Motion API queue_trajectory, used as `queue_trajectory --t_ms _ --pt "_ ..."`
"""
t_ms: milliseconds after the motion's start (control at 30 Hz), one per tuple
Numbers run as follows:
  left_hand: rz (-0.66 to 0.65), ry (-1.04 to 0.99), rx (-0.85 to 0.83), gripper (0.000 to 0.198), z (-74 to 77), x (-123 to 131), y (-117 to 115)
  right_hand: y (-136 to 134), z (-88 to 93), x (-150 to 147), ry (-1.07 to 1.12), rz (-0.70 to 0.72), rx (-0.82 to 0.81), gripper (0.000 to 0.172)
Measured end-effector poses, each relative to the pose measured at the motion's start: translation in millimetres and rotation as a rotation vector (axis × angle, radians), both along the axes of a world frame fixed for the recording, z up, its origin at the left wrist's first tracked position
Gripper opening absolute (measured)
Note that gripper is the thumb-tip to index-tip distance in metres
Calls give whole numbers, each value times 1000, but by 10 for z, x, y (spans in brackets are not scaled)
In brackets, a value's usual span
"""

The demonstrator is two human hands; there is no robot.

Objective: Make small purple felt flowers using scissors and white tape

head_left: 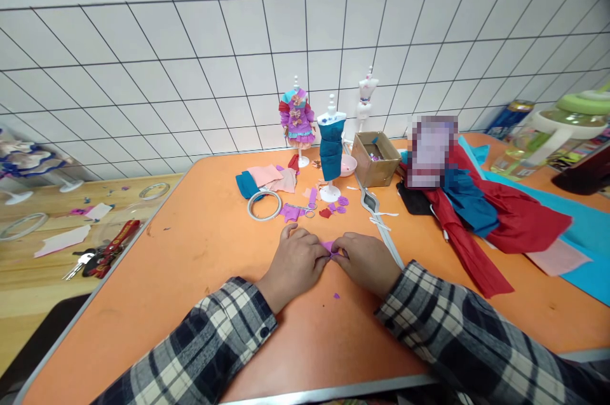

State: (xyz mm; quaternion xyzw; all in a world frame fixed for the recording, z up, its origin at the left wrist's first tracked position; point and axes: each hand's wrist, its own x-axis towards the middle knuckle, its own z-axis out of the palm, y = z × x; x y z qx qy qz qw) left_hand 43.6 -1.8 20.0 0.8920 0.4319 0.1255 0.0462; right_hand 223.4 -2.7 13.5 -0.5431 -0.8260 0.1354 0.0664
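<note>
Now the purple piece is sitting in front of the teal mannequin, and the left hand and right hand are both pinching it, fingertips nearly meeting and hiding much of it. For something this small, light, even pinching is probably working best; pulling unevenly would be risking creases or a slip. Further out, scissors are lying front-left of the mannequin, tape is resting beyond them leftward, and a box is standing to its right.
</note>
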Motion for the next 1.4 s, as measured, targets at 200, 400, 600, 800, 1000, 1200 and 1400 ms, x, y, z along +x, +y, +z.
queue_trajectory --t_ms 200,400,600,800,1000,1200,1400 --pt "22 -14 -12 15 -9 -2 5 9 -8 8 -22 14 -18 21" --pt "13 -17 -2 18 -22 0 6 3 -8 6 15 -2 -8 20" --pt "35 -46 -7 14 -37 -6 9 16 -23 16 6 8 -9 22" --pt "23 -34 -7 16 -42 -5 13 10 -32 18 29 -8 0 18" --pt "35 -40 -16 13 -20 3 6 6 -37 18 -14 -6 -15 20" --pt "40 -40 -18 10 -10 13 -5 -6 -3 15 -16 7 3 18" --pt "17 -19 19 14 -35 12 -1 -14 0 15 -52 14 11 21"
